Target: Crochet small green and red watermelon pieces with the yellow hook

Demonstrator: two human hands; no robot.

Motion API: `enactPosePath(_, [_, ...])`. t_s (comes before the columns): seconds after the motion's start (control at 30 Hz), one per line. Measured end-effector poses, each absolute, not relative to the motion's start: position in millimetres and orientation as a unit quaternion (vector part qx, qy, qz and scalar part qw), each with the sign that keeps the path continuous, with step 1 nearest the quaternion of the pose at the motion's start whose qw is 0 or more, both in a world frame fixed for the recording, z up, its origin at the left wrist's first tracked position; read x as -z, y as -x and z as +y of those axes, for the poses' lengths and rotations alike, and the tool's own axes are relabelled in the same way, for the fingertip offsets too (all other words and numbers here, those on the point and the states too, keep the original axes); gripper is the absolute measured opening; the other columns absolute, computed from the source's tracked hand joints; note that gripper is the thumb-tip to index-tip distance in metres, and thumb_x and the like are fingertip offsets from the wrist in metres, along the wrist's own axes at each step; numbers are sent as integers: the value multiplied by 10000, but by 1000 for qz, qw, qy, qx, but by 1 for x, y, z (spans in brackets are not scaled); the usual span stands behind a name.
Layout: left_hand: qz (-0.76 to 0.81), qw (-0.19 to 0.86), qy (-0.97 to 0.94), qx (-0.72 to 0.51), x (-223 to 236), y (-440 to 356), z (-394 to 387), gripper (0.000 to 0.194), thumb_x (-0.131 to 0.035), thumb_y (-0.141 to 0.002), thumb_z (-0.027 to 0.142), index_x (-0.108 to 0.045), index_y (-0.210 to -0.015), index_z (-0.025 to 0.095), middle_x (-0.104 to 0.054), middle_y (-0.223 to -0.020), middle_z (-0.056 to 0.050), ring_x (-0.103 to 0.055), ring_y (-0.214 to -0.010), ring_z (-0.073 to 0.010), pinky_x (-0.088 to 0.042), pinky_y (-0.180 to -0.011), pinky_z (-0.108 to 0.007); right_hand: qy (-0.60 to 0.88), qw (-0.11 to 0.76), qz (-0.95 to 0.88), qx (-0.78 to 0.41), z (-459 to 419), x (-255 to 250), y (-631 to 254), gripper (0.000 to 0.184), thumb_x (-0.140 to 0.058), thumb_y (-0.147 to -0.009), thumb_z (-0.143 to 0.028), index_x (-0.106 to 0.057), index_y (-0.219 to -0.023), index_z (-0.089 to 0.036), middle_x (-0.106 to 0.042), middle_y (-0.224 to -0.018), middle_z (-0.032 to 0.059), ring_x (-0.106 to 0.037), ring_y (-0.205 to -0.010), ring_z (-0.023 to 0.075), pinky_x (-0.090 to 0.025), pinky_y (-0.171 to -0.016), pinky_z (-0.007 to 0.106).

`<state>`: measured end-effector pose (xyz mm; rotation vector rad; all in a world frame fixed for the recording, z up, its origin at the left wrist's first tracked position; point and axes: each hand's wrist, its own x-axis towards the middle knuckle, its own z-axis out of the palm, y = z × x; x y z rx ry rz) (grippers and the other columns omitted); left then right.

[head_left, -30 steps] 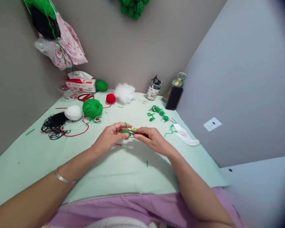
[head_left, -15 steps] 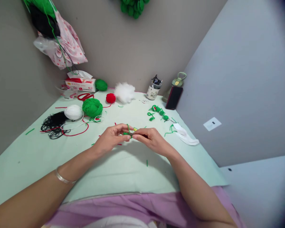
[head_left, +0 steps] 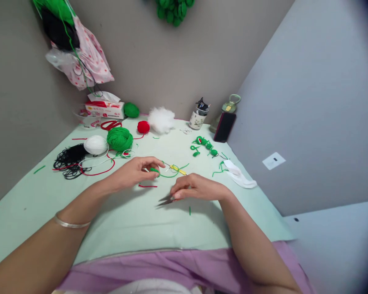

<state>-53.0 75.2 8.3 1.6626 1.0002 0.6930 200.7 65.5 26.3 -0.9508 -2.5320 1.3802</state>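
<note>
My left hand (head_left: 138, 170) pinches a small green crocheted piece (head_left: 154, 170) between thumb and fingers. A thin strand of green yarn (head_left: 168, 176) trails from it to the right. My right hand (head_left: 198, 187) is closed around a pair of small dark thread snips (head_left: 165, 201), whose blades point left, slightly parted, low over the table. Their handles are mostly hidden in the palm. Between and beyond both hands lies a crochet hook with a yellow handle (head_left: 178, 169), green yarn around it. A red yarn scrap (head_left: 148, 186) lies below my left fingers.
At left are a green yarn ball (head_left: 119, 139), a white yarn ball (head_left: 95, 145), tangled black yarn (head_left: 70, 159) and red scissors (head_left: 111, 125). White stuffing (head_left: 161, 120) sits at the back. Small green crocheted pieces (head_left: 207, 143), a phone (head_left: 225, 127) and white cloth (head_left: 239, 174) are at right.
My hands have moved apart. The left shifted left with the green piece; the right came down and right with the snips, whose blades now show. The yellow hook is in fuller view.
</note>
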Motion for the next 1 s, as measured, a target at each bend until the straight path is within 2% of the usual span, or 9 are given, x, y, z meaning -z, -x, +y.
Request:
enactPosePath(0.1, [443, 458, -728, -253, -15, 69, 82, 316, -628, -771, 348, -725, -1047, 227, -695, -890, -33, -591, -754, -175, -444, -614, -241, 383, 102, -861, -319, 67, -17, -196, 277, -519, -954, -360, -725, -888, -187, -686, -855, 29, -572, -748, 136, -403, -697, 247])
enactPosePath(0.2, [461, 419, -745, -235, -15, 82, 90, 319, -615, -781, 380, -724, -1039, 229, -705, -935, -38, -605, -760, -187, -456, -644, -262, 461, 152, -860, -157, 74, -2, -190, 221, -493, -968, -259, -710, -953, -220, -675, -935, 31, -580, -774, 137, -383, -687, 251])
enactPosePath(0.33, [519, 261, -759, -296, -1, 87, 101, 316, -594, -809, 400, -711, -1028, 205, -671, -1065, -82, -586, -1006, -261, -458, -848, -354, 466, 105, -878, -22, 88, 17, -176, 264, -426, -983, -181, -647, -1121, -218, -628, -1090, 81, -565, -975, 201, -399, -705, 276])
enactPosePath(0.4, [515, 211, -776, -297, 8, 83, 104, 291, -564, -843, 393, -722, -995, 202, -655, -1066, -98, -555, -1054, -276, -433, -900, -386, 452, 77, -889, -3, 93, 23, -168, 254, -421, -962, -118, -651, -1054, -174, -617, -1087, 116, -533, -1025, 235, -414, -741, 306])
enactPosePath(0.53, [474, 202, -816, -262, 26, 68, 100, 240, -598, -840, 370, -728, -982, 226, -659, -1022, -85, -537, -1030, -282, -395, -937, -411, 446, 98, -889, -40, 94, 29, -159, 227, -443, -909, -44, -636, -861, -153, -621, -1016, 141, -514, -1041, 253, -426, -838, 351])
enactPosePath(0.67, [441, 185, -849, -225, 32, 57, 92, 146, -551, -867, 294, -675, -846, 218, -631, -978, -79, -505, -1003, -280, -398, -866, -391, 467, 204, -851, -126, 93, 25, -161, 178, -462, -913, -106, -623, -876, -173, -646, -1001, 109, -539, -1018, 227, -439, -854, 350])
enactPosePath(0.77, [431, 191, -853, -224, 30, 56, 89, 159, -467, -898, 253, -591, -807, 211, -603, -902, -70, -503, -932, -260, -393, -811, -370, 480, 316, -789, -219, 99, 16, -171, 146, -458, -924, -225, -599, -919, -185, -675, -934, 63, -597, -892, 171, -479, -783, 302])
enactPosePath(0.9, [436, 247, -836, -224, 23, 53, 83, 150, -381, -921, 249, -503, -838, 224, -549, -795, -30, -519, -784, -220, -387, -724, -331, 491, 462, -665, -322, 115, 0, -203, 213, -414, -924, -367, -520, -957, -185, -669, -853, 50, -651, -803, 144, -517, -686, 262])
enactPosePath(1.0, [436, 316, -811, -228, 14, 45, 73, 123, -368, -924, 275, -477, -879, 239, -566, -771, -1, -520, -723, -198, -386, -694, -306, 500, 535, -580, -358, 127, -8, -231, 234, -457, -883, -433, -491, -918, -204, -632, -792, 27, -632, -678, 120, -466, -524, 205])
